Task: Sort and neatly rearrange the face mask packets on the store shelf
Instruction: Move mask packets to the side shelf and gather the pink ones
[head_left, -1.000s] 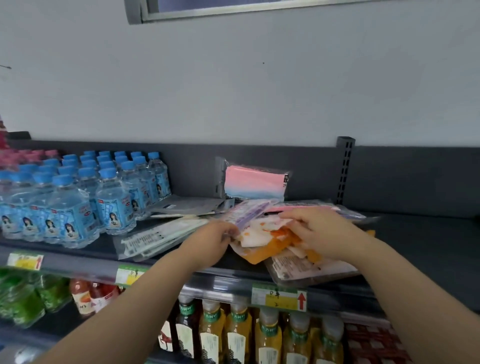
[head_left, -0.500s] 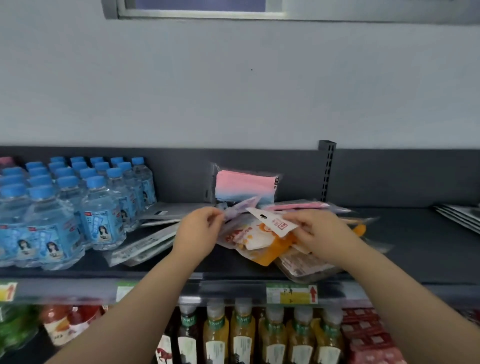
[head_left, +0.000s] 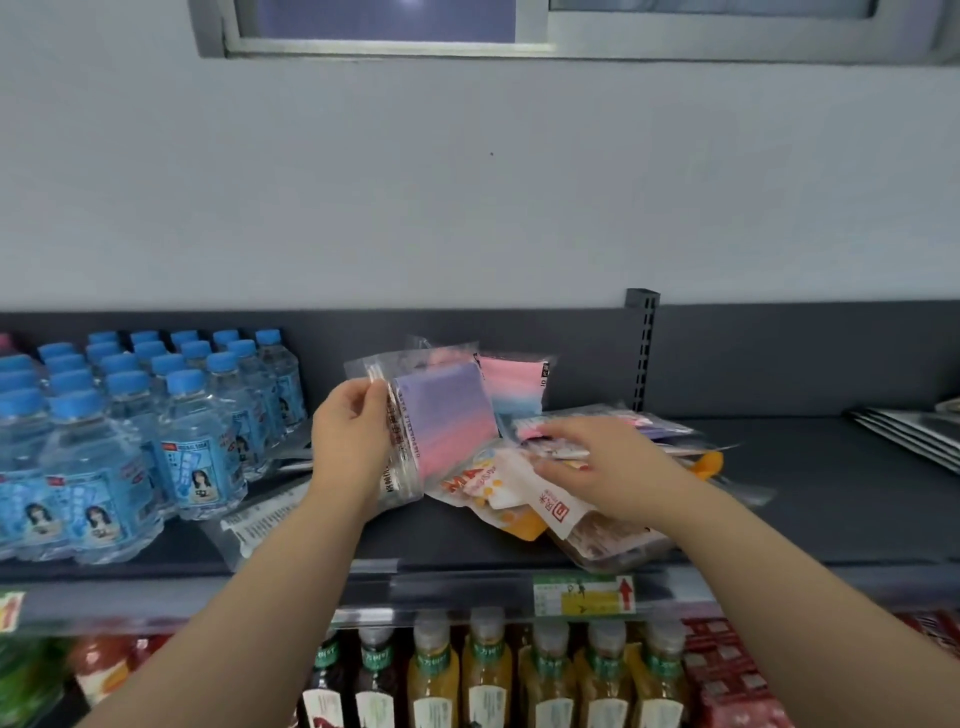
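So the left hand (head_left: 353, 441) has a clear packet (head_left: 434, 415) pinched by its left edge, thumb in front and fingers behind, holding it upright just above the shelf (head_left: 831, 499). The mask inside fades from purple at the top to pink at the bottom, and there's a strip of small print running down the plastic next to the thumb. That grip is clearly clenched on the packet.

The right hand (head_left: 613, 467) is palm down on the messy pile (head_left: 545, 499) of packets to the right of it. Fingers are spread and pressing on a small pink and white packet on top, but I honestly can't tell if it's actually gripping anything or just resting there. The pile has an orange and white packet with big letters, a white one with a red logo, and a clear one sticking out over the shelf's front edge.

Behind the held packet, a pink-to-blue packet (head_left: 511, 384) leans upright against the dark back panel. More flat packets (head_left: 270, 519) lie on the shelf under the left wrist, and a few grey flat ones (head_left: 909, 436) sit far right, well apart from the pile.

Left side of the shelf is packed with blue-capped water bottles (head_left: 156, 441). The shelf below has juice bottles (head_left: 488, 675) and a yellow-green price tag (head_left: 582, 595) on the rail.
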